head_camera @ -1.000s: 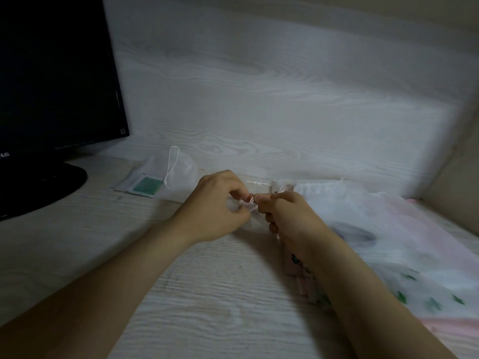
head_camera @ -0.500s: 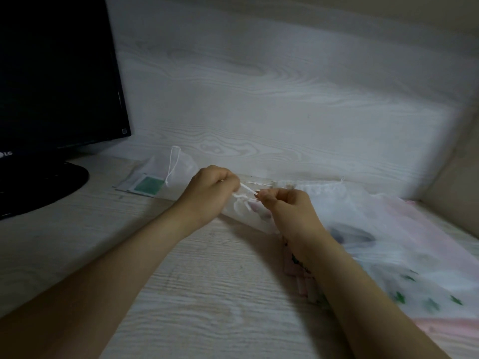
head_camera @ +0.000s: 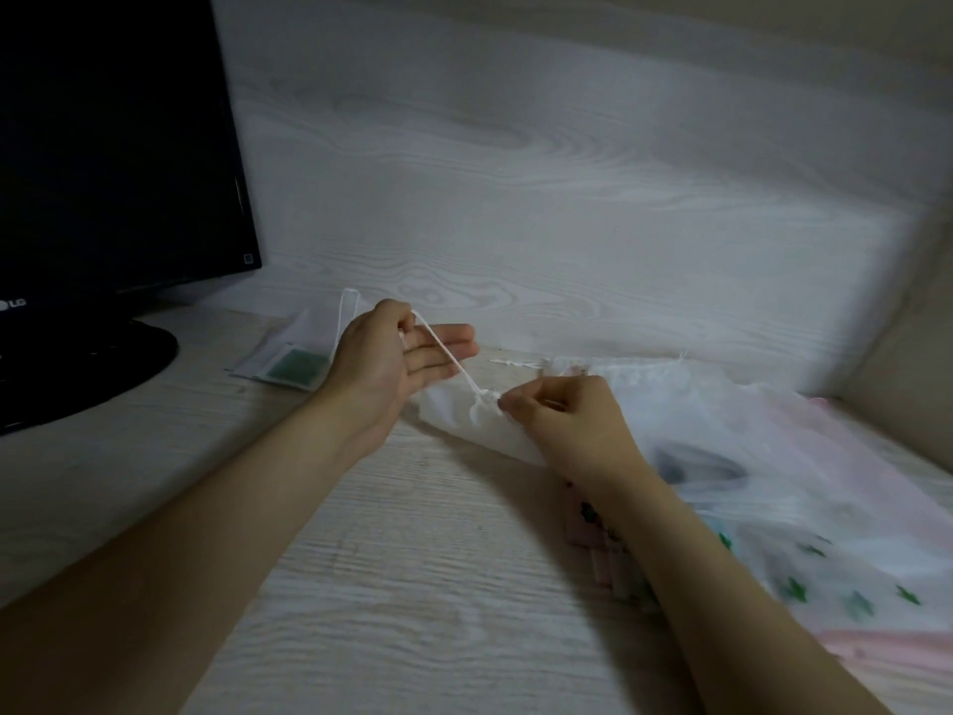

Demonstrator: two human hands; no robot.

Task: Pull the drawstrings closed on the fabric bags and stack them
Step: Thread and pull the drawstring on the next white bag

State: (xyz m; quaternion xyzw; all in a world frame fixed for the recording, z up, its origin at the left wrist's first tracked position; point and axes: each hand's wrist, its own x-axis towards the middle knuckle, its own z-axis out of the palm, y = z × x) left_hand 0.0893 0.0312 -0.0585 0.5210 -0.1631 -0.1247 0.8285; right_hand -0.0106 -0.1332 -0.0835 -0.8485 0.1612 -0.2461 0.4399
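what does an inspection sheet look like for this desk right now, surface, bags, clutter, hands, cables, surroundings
surface: pale wood-grain desk.
job's things: white fabric bag lies on the desk, mouth gathered; its drawstring runs taut up to the left hand; sheer bags lie in a loose pile at right, not neatly stacked.
clutter: flat white pouch with a green patch, behind the left hand.
grippers: left hand pinches the drawstring, other fingers straight; right hand pinches the bag's gathered mouth.
cables: nothing seen.
surroundings: black monitor on its stand at left; pale wood-grain wall panel behind.
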